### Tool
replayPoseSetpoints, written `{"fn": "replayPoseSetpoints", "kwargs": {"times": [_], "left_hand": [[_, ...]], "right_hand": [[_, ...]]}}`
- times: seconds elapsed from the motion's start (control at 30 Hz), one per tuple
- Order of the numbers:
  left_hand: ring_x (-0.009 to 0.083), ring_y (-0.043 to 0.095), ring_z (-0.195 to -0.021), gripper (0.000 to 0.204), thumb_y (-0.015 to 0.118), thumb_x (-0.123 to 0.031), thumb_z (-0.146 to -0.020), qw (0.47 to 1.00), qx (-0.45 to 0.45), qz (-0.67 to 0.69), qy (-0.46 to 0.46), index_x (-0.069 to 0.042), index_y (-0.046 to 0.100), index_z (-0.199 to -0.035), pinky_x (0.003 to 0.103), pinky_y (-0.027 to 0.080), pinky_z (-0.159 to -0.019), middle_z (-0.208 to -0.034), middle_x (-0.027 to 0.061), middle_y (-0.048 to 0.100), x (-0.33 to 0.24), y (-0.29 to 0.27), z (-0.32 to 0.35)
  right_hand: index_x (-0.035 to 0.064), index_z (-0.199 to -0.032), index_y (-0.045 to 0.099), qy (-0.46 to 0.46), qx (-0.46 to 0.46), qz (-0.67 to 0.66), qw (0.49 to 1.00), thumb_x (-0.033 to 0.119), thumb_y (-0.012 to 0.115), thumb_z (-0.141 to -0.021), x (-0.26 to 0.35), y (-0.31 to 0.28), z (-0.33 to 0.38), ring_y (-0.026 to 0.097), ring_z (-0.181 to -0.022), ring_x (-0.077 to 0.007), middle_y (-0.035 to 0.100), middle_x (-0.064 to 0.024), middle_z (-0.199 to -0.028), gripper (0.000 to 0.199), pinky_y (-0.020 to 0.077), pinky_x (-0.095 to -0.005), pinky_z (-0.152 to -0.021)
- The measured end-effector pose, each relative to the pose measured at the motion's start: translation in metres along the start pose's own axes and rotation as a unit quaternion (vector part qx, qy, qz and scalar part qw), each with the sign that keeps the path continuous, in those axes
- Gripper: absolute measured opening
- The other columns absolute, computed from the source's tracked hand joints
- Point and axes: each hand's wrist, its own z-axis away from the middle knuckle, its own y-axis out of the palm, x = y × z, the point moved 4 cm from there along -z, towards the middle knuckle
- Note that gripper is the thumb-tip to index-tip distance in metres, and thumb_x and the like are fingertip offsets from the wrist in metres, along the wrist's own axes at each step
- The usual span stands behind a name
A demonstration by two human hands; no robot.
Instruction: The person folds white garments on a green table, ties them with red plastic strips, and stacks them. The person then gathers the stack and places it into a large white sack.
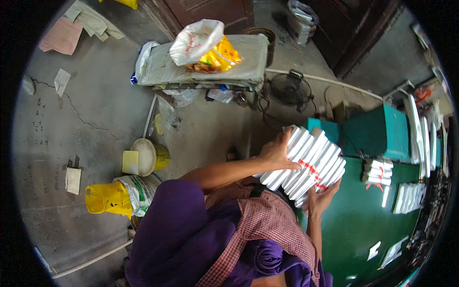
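Observation:
Between my two hands is a thick stack of flat white packets point(313, 160) in rows, with red ties or markings across the middle. My left hand point(277, 154) grips its left side, thumb on top near the red. At the lower right side, my right hand point(324, 197) holds the stack with the thumb up along its edge. The stack is held in front of my body, beside the green table point(351, 225). What the packets contain is hidden.
On the table lie a red-tied white bundle point(377, 173) and a row of white packets point(409, 198), before a teal box point(388, 131). A fan point(290, 90) stands on the floor near a covered bench point(158, 67) bearing a plastic bag point(197, 43). At left are a bucket point(162, 158) and yellow sack point(109, 198).

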Motion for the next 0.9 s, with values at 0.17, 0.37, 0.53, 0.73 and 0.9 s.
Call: {"fn": "replayPoseSetpoints", "kwargs": {"times": [0.17, 0.37, 0.53, 0.73, 0.9], "left_hand": [[0.0357, 0.055, -0.111, 0.114, 0.084, -0.038, -0.061, 0.980, -0.190, 0.047, 0.033, 0.000, 0.014, -0.142, 0.041, 0.043, -0.095, -0.128, 0.0252, 0.048, 0.103, -0.162, 0.020], [0.0271, 0.055, -0.110, 0.101, 0.085, -0.019, -0.061, 0.938, -0.332, 0.087, -0.051, -0.002, 0.022, -0.138, 0.037, 0.045, -0.093, -0.125, 0.0203, 0.051, 0.215, -0.335, 0.061], [0.0240, 0.054, -0.109, 0.098, 0.082, -0.018, -0.064, 0.905, -0.379, 0.152, -0.120, -0.002, 0.020, -0.139, 0.036, 0.049, -0.087, -0.127, 0.0188, 0.047, 0.247, -0.450, 0.053], [0.0236, 0.057, -0.105, 0.095, 0.082, -0.020, -0.065, 0.930, -0.340, 0.139, -0.008, 0.000, 0.024, -0.138, 0.035, 0.046, -0.090, -0.120, 0.0176, 0.054, 0.301, -0.541, -0.058], [0.0303, 0.048, -0.120, 0.102, 0.082, -0.032, -0.066, 0.976, -0.215, 0.035, -0.020, 0.000, 0.020, -0.141, 0.039, 0.040, -0.098, -0.133, 0.0226, 0.044, 0.385, -0.530, -0.178]], "right_hand": [[-0.0011, -0.144, 0.014, -0.096, 0.110, -0.054, 0.988, -0.004, 0.068, -0.067, 0.137, 0.143, -0.038, 0.038, -0.126, -0.0300, 0.034, -0.0202, -0.135, 0.094, 0.0348, -0.0362, -0.103], [-0.0021, -0.143, 0.015, -0.230, 0.198, -0.006, 0.953, 0.009, 0.073, -0.066, 0.287, 0.313, -0.060, 0.052, -0.101, -0.0389, 0.044, -0.0240, -0.115, 0.098, 0.0486, -0.0423, -0.083], [-0.0024, -0.142, 0.015, -0.273, 0.229, -0.022, 0.934, 0.016, 0.074, -0.066, 0.380, 0.420, -0.089, 0.050, -0.102, -0.0398, 0.044, -0.0237, -0.113, 0.098, 0.0474, -0.0441, -0.084], [-0.0049, -0.142, 0.011, -0.263, 0.183, 0.036, 0.946, 0.019, 0.070, -0.067, 0.414, 0.514, -0.165, 0.051, -0.101, -0.0396, 0.043, -0.0240, -0.117, 0.099, 0.0471, -0.0441, -0.084], [-0.0082, -0.142, 0.000, -0.131, 0.284, 0.142, 0.939, 0.027, 0.072, -0.069, 0.365, 0.559, -0.212, 0.048, -0.106, -0.0403, 0.039, -0.0268, -0.119, 0.109, 0.0471, -0.0430, -0.087]]}}
